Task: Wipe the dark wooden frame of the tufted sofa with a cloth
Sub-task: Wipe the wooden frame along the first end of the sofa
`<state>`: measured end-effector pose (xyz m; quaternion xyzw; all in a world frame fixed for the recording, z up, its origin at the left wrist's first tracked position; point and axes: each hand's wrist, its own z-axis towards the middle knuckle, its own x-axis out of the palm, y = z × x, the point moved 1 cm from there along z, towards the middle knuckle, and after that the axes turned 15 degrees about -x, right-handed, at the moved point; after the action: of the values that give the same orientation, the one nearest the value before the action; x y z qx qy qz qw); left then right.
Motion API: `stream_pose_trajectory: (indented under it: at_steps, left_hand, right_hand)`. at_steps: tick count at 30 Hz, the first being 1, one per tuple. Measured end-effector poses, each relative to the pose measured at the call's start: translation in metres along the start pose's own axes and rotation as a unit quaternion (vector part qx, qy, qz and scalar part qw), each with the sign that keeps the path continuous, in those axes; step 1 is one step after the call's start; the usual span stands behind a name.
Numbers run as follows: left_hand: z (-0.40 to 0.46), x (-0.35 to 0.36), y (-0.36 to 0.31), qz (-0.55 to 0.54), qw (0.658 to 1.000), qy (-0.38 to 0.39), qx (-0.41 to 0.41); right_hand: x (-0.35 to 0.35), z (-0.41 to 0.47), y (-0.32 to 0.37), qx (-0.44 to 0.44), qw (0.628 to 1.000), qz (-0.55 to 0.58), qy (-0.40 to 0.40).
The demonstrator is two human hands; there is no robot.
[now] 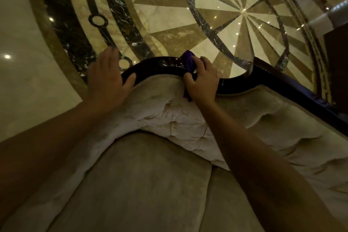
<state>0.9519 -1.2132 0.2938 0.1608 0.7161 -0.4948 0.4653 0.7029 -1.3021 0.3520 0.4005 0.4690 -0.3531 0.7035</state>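
The sofa's dark glossy wooden frame (162,67) curves along the top of the beige tufted backrest (169,111). My right hand (204,79) is closed on a purple cloth (189,60) and presses it onto the frame at the crest of the curve. A tail of the cloth hangs below my palm onto the upholstery. My left hand (108,77) lies flat on the left end of the frame, fingers spread, thumb hooked over the wood. The frame runs on to the right (293,88) and down along the backrest edge.
Beige seat cushions (146,184) fill the foreground beneath my arms. Behind the sofa lies a polished marble floor (226,15) with a starburst inlay and dark rings. A dark wooden piece of furniture (337,58) stands at the right edge.
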Motion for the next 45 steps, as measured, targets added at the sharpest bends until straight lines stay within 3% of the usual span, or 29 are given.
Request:
stream_pose_trajectory:
  at_steps: [3,6,12,21,28,35,40,45]
  left_hand:
    - [-0.039,-0.006,0.072,0.066,0.991,0.064,-0.094]
    - [-0.071,-0.001,0.098,0.09,0.987,0.073,-0.11]
    - [-0.07,-0.005,0.105,-0.129,0.982,0.031,-0.137]
    - [-0.075,-0.012,0.104,-0.217,0.967,0.013,-0.13]
    - [-0.076,-0.018,0.107,-0.265,0.947,0.019,-0.179]
    - [-0.085,-0.027,0.108,-0.287,0.922,-0.025,-0.258]
    - [-0.104,-0.048,0.108,-0.299,0.939,-0.045,-0.162]
    - [-0.119,-0.078,0.093,-0.299,0.932,-0.029,-0.204]
  right_hand:
    - [0.008,0.002,0.014,-0.019,1.0,0.005,-0.015]
    - [0.014,0.003,0.023,-0.074,0.997,-0.021,-0.009]
    - [0.027,0.015,0.047,-0.168,0.984,-0.045,0.029]
    - [0.054,0.001,0.111,-0.242,0.97,-0.03,0.004]
    - [0.057,-0.001,0.144,-0.259,0.957,-0.131,0.022]
    - [0.077,-0.05,0.205,-0.235,0.956,-0.073,0.157]
    - [0.078,-0.058,0.236,-0.237,0.935,0.007,0.265]
    - [0.052,-0.091,0.269,-0.248,0.903,0.084,0.341]
